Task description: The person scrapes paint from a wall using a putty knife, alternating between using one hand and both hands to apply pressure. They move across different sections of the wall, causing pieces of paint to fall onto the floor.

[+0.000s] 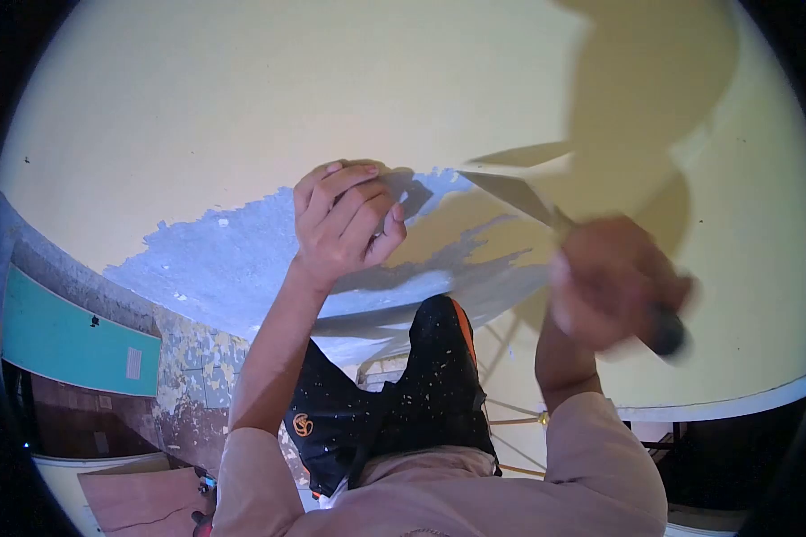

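My left hand [345, 224] rests with curled fingers against the yellow painted wall [242, 98], right at the edge of a patch of bare blue-grey plaster [233, 259] where the paint is gone. My right hand [613, 291], blurred by motion, grips the dark handle of a scraper [519, 192]. The scraper's flat blade points up and left, its tip at the edge of the stripped patch. A strip of yellow paint [461, 233] still lies between the two hands.
Black shorts [421, 385] speckled with paint flakes show below, over a ladder or stand with pale rails [510, 421]. Far below on the left are a peeling lower wall [192, 367], a teal panel [72, 345] and a board on the floor [139, 501].
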`<state>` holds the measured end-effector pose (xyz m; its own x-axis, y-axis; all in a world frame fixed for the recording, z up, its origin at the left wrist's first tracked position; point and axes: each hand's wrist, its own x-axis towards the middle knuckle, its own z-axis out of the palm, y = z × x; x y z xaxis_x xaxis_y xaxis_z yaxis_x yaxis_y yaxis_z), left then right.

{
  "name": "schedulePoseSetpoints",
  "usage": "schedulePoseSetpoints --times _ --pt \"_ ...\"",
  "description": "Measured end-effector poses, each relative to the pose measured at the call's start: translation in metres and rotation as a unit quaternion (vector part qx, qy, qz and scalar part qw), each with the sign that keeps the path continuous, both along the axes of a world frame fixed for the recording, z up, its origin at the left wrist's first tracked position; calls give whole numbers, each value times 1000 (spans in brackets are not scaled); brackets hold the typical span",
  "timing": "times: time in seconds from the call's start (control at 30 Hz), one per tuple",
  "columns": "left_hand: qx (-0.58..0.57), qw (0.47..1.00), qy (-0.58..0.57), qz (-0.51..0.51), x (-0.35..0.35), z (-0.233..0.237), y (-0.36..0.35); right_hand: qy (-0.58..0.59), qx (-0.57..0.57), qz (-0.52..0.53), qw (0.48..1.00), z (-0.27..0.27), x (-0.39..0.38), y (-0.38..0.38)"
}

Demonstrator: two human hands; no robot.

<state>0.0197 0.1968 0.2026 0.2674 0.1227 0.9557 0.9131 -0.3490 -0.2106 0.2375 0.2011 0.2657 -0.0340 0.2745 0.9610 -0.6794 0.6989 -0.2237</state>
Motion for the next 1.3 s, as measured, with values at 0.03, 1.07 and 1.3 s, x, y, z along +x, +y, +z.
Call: schedulePoseSetpoints --times 0.03,1.07,1.3 --pt "5 1000 3 -4 1 0 0 -16 -58 -170 984 -23 -15 14" --pt "-3 1000 -1 -4 2 -1 0 32 1 -183 983 -18 -10 6" --pt "-1 1000 2 6 3 1 1 78 71 -73 992 -11 25 -4"
